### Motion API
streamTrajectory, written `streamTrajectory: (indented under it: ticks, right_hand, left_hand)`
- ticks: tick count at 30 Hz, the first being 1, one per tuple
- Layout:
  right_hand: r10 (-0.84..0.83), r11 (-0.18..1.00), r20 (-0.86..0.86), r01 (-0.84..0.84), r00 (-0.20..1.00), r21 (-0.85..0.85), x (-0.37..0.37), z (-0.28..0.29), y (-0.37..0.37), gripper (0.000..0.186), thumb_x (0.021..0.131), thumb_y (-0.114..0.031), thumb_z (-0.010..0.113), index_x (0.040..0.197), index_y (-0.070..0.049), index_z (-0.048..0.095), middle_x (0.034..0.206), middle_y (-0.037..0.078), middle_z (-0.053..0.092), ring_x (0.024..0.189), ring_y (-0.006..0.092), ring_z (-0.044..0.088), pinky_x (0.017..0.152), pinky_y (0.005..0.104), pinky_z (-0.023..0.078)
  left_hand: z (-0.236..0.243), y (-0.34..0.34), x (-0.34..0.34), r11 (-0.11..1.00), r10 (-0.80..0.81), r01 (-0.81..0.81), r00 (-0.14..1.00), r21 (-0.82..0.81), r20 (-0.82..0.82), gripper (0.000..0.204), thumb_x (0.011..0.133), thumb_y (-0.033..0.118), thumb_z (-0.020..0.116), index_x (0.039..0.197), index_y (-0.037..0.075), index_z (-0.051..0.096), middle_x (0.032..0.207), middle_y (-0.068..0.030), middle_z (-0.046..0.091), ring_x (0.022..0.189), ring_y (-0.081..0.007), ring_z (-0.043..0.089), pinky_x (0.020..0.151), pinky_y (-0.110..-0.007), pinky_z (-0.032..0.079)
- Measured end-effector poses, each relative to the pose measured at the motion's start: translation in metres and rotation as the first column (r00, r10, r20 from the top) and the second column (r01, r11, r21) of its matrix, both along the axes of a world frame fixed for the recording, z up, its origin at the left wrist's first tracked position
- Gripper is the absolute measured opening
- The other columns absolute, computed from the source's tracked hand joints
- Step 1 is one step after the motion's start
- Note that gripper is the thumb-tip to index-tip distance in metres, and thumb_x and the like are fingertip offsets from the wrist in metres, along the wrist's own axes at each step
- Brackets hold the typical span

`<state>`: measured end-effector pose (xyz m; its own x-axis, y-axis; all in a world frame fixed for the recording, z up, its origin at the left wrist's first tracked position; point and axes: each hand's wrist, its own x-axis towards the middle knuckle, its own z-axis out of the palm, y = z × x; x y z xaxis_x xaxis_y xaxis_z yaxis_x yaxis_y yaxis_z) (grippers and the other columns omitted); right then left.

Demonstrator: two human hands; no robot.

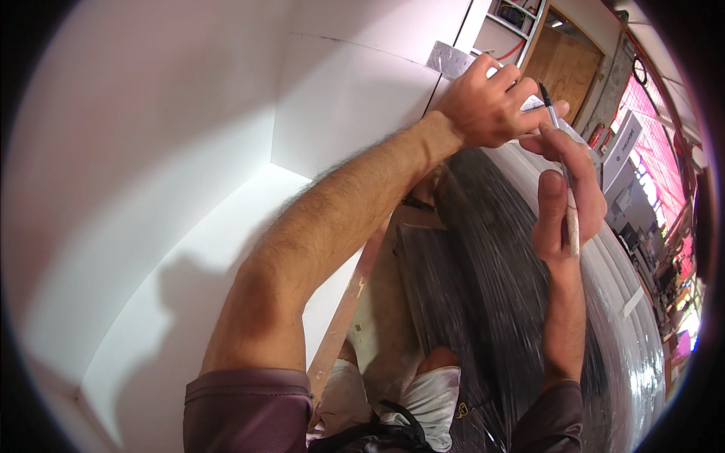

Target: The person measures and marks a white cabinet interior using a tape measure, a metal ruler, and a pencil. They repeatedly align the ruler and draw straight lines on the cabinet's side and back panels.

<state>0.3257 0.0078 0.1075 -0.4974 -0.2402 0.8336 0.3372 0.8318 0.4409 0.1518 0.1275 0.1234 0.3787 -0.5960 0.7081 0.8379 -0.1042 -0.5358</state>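
My left hand [491, 102] reaches across to the upper right, its fingers closed around a flat silvery metal piece [448, 60]. That piece lies against the edge of a white panel [355, 90], where a thin dark line runs across the surface. Most of it is hidden by my fingers, so its kind cannot be told. Just to the right, my right hand [578, 181] grips a slim pen [572, 226] with a black tip and a pale lower end. The pen stands nearly upright, its tip close to my left fingers.
White boards form a corner at left, with a brown strip [343, 325] along the lower board's edge. Below my hands lies a large dark stack [491, 279] wrapped in clear film. A wooden door [563, 60], shelves [513, 23] and cluttered equipment [649, 257] stand farther off.
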Motion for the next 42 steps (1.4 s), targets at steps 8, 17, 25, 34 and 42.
streamTrajectory:
  ticks: [8, 17, 25, 34, 42]
  right_hand:
    - [0.026, 1.0, 0.07, -0.027, 0.997, 0.012, -0.013, -0.001, -0.001, 0.03, 0.106, -0.02, 0.062, 0.123, 0.004, 0.069, 0.104, 0.017, 0.076, 0.093, 0.0277, 0.071, 0.086, 0.0379, 0.055]
    - [0.087, 0.995, 0.111, -0.092, 0.99, 0.036, -0.028, 0.001, 0.0, 0.019, 0.094, -0.007, 0.071, 0.11, 0.002, 0.072, 0.098, 0.016, 0.074, 0.083, 0.029, 0.068, 0.076, 0.0372, 0.053]
    - [0.079, 0.996, 0.111, -0.084, 0.991, 0.036, -0.034, -0.002, 0.002, 0.021, 0.087, -0.002, 0.074, 0.108, 0.001, 0.074, 0.094, 0.014, 0.073, 0.08, 0.0282, 0.067, 0.073, 0.0368, 0.052]
    - [0.068, 0.997, 0.14, -0.074, 0.988, 0.037, -0.036, 0.001, 0.001, 0.026, 0.089, -0.005, 0.07, 0.114, 0.002, 0.073, 0.092, 0.012, 0.074, 0.083, 0.0272, 0.07, 0.076, 0.0377, 0.053]
    - [0.088, 0.995, 0.142, -0.093, 0.986, 0.031, -0.045, 0.002, 0.002, 0.03, 0.087, -0.005, 0.071, 0.116, 0.0, 0.074, 0.089, 0.009, 0.075, 0.08, 0.0259, 0.069, 0.075, 0.0386, 0.053]
  left_hand:
    - [-0.003, 0.005, 0.001, 0.998, -0.063, 0.064, 0.997, -0.02, 0.032, 0.033, 0.096, 0.044, 0.067, 0.128, 0.039, 0.073, 0.09, 0.0018, 0.068, 0.084, -0.0185, 0.065, 0.08, -0.044, 0.053]
    - [-0.003, 0.012, 0.002, 1.0, -0.005, 0.005, 0.999, 0.004, 0.046, 0.034, 0.096, 0.047, 0.067, 0.128, 0.036, 0.072, 0.085, 0.0016, 0.061, 0.083, -0.0201, 0.066, 0.08, -0.045, 0.055]
    - [-0.003, 0.008, 0.001, 0.999, 0.054, -0.054, 0.998, -0.005, 0.032, 0.035, 0.096, 0.046, 0.068, 0.129, 0.035, 0.072, 0.084, 0.0024, 0.063, 0.082, -0.0181, 0.066, 0.079, -0.043, 0.051]
    - [-0.002, 0.012, 0.004, 0.999, -0.038, 0.038, 0.999, 0.026, 0.019, 0.038, 0.09, 0.043, 0.071, 0.127, 0.035, 0.075, 0.083, 0.0037, 0.062, 0.079, -0.0165, 0.063, 0.076, -0.042, 0.049]
    - [0.0, 0.02, 0.01, 0.998, -0.033, 0.031, 0.998, 0.051, 0.05, 0.042, 0.084, 0.044, 0.073, 0.126, 0.037, 0.076, 0.084, 0.0023, 0.061, 0.078, -0.0164, 0.061, 0.075, -0.043, 0.048]
